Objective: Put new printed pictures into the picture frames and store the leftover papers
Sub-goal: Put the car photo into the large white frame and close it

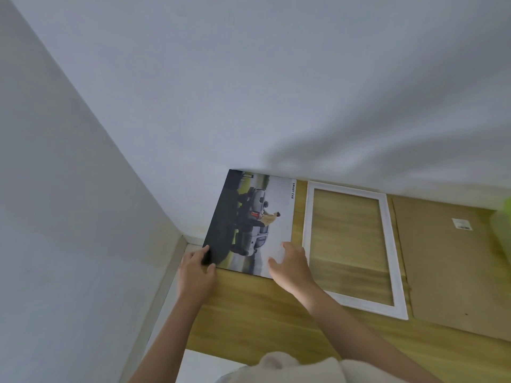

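A printed picture [257,217] of a grey car and a person lies flat on the wooden table [249,313], in the corner by the walls. My left hand [195,272] pinches its near left corner, thumb on top. My right hand [290,262] rests with spread fingers on its near right corner. An empty white picture frame [392,244] lies just right of the print, with bare wood showing through it. A brown backing board [448,266] with a small white label lies to the right of the frame.
White walls [83,189] close in the table at the left and back. A blurred green object [503,225] sits at the far right edge. A light sleeve or garment [287,366] shows at the bottom.
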{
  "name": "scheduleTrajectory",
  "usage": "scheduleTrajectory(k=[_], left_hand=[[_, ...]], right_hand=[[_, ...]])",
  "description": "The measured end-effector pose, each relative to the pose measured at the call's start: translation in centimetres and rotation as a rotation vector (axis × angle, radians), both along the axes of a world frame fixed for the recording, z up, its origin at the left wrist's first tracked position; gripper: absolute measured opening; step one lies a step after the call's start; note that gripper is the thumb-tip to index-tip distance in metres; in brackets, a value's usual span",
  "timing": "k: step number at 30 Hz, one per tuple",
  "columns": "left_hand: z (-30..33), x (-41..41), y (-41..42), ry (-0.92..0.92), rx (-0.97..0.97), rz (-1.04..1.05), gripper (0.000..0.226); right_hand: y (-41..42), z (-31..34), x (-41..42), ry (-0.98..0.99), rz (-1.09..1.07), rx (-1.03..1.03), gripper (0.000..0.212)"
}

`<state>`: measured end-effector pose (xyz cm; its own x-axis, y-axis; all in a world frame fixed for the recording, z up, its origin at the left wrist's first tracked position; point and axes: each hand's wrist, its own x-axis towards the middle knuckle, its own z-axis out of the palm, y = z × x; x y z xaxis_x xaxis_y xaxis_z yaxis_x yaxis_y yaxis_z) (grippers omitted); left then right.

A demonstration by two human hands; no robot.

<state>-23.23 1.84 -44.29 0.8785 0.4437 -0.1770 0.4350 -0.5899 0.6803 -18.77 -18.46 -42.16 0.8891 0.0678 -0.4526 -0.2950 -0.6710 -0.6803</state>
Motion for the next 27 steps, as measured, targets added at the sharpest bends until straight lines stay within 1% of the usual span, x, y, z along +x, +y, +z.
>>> scheduleTrajectory(k=[3,6,9,12,15,18,21,23,27], left_hand=[[-0.2,0.3,0.4,-0.015,0.002,0.019,0.045],[-0.1,0.5,0.8,-0.034,0.026,0.015,0.045],[0.4,0.7,1.1,-0.063,0.029,0.008,0.044],[1.2,0.7,0.9,-0.135,0.000,0.016,0.037],[2.3,0.4,0.1,-0.234,-0.026,0.004,0.034],[3.1,-0.1,-1.2,-0.291,-0.095,-0.021,0.036],[3.4,-0.7,-3.0,-0.310,-0.183,-0.083,0.040],[3.3,-0.9,-4.6,-0.302,-0.199,-0.158,0.041],[2.6,-1.0,-8.3,-0.251,-0.224,-0.302,0.040]], right_hand=[[0.5,-0.2,0.4,0.004,-0.063,-0.021,0.056],[0.2,-0.4,0.9,-0.040,-0.174,-0.005,0.051],[-0.2,-0.4,1.2,-0.139,-0.263,0.106,0.040],[-0.4,-0.3,1.5,-0.245,-0.308,0.184,0.036],[-1.2,0.1,1.5,-0.341,-0.313,0.214,0.036],[-3.3,0.4,1.1,-0.445,-0.340,0.206,0.035],[-6.2,0.5,0.1,-0.514,-0.390,0.164,0.035],[-8.5,0.4,-0.8,-0.535,-0.426,0.121,0.036],[-12.7,0.4,-2.6,-0.509,-0.518,0.074,0.037]])
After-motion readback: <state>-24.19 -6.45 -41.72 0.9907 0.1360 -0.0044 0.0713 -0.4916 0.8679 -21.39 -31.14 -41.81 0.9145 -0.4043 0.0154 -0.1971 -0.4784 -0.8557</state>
